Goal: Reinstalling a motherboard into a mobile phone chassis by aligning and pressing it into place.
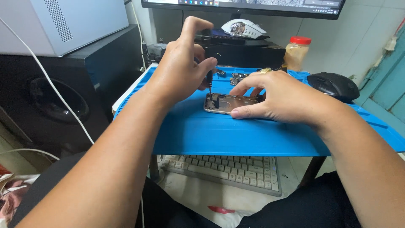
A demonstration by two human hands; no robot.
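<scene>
Right now the left hand (183, 67) grips a small dark screwdriver (206, 55), tip down on an opened phone (225, 102). The phone lies flat on a blue mat (236, 135) on the tabletop. The right hand (276, 99) is open, with its fingers pressed on the phone to hold it. A black mouse (333, 85) sits near, on the mat's right side. A keyboard (223, 171) lies lower down, under the mat's edge.
</scene>
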